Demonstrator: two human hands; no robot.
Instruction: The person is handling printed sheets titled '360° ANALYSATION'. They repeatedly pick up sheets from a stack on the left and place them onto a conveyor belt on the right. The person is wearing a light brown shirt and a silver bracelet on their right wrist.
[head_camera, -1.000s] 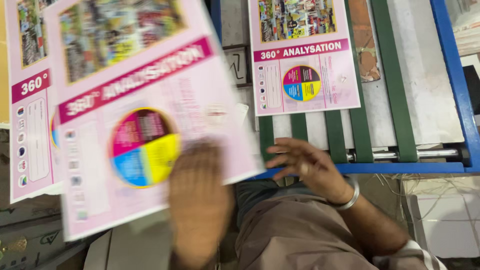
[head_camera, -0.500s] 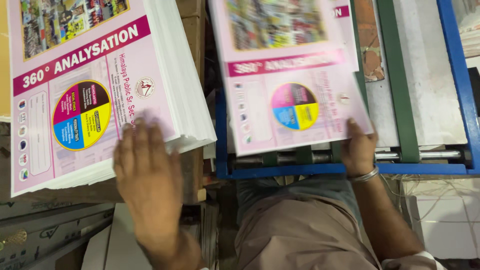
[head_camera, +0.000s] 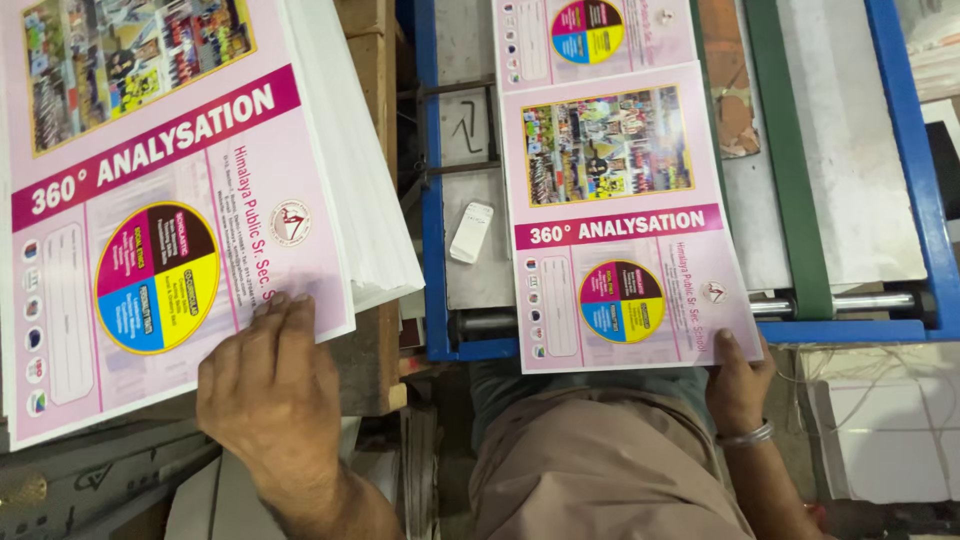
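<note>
Right hand (head_camera: 738, 385) has slid the single pink sheet (head_camera: 625, 215) lower since half a second ago, pinching its bottom right corner at centre frame, long axis running up-down. Left hand (head_camera: 270, 385) stays flat, fingers spread, on the stack (head_camera: 180, 200) at left.

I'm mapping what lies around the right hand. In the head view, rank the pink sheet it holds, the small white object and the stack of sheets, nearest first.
From the right hand:
1. Pink sheet, held at its lower right corner.
2. Small white object, up and left, on the machine bed.
3. Stack of sheets, far left, under the left hand.
</note>
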